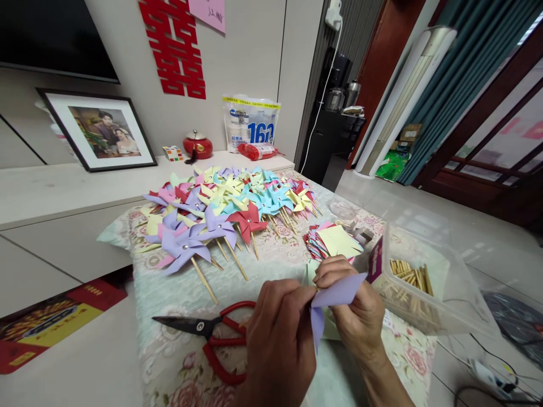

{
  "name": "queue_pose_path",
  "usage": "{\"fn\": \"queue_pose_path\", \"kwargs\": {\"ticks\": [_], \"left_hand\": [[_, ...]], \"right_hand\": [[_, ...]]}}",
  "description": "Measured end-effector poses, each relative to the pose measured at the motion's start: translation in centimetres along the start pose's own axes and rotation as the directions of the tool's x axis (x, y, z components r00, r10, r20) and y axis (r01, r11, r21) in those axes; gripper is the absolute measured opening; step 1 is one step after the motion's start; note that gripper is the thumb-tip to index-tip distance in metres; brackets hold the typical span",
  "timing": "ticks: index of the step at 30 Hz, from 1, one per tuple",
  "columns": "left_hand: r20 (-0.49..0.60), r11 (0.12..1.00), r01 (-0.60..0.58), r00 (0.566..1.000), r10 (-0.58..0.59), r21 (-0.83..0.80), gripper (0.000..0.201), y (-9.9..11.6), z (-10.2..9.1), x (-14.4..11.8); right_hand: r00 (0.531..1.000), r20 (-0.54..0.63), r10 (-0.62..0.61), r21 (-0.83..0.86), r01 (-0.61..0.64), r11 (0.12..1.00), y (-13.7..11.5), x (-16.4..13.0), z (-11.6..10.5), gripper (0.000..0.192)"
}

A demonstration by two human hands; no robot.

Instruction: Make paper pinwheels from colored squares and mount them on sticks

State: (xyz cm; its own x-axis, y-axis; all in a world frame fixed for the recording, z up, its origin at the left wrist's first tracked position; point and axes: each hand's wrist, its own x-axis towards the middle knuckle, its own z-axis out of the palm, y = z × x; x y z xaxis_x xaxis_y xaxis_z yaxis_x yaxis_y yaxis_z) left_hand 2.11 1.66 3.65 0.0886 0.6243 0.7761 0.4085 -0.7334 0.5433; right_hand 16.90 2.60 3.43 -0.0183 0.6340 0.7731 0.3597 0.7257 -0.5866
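Observation:
Between my hands is a purple paper pinwheel (339, 292), its blades partly folded and its centre covered by my fingers. My left hand (282, 333) grips it from the left, fingers closed near the middle. From the right, my right hand (354, 308) pinches the same paper, its fingertips meeting the left ones. Whether a stick or pin is between the fingertips is hidden. Red-handled scissors (212, 330) lie beside my left hand, blades pointing left. Behind my hands sits a stack of cut paper squares (339, 240), a yellow one on top.
Many finished pinwheels (248, 217) on sticks cover the back of the flowered tablecloth (169, 362). At right stands a clear plastic box (449, 308) with short wooden sticks (418, 277). A white cabinet (63, 192) bearing a framed photo (99, 133) borders the table.

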Motion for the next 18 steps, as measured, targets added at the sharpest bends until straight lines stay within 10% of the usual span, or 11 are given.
{"fn": "queue_pose_path", "kwargs": {"ticks": [8, 13, 18], "left_hand": [[0.131, 0.916, 0.342, 0.938, -0.32, -0.212, 0.02, -0.7, 1.3, -0.4], [0.389, 0.448, 0.724, 0.672, -0.63, -0.525, 0.017, -1.4, 2.2, -0.6], [0.445, 0.127, 0.761, 0.496, -0.746, -0.636, 0.024, -2.0, 2.6, -0.4]], "right_hand": [[0.969, 0.049, 0.242, -0.118, -0.235, 0.965, 0.9, 0.3, -0.2, 0.008], [0.887, 0.111, 0.448, -0.033, -0.447, 0.894, 1.5, 0.2, -0.5, 0.009], [0.857, 0.061, 0.511, 0.143, -0.514, 0.846, 2.3, -0.4, -0.4, 0.034]]}}
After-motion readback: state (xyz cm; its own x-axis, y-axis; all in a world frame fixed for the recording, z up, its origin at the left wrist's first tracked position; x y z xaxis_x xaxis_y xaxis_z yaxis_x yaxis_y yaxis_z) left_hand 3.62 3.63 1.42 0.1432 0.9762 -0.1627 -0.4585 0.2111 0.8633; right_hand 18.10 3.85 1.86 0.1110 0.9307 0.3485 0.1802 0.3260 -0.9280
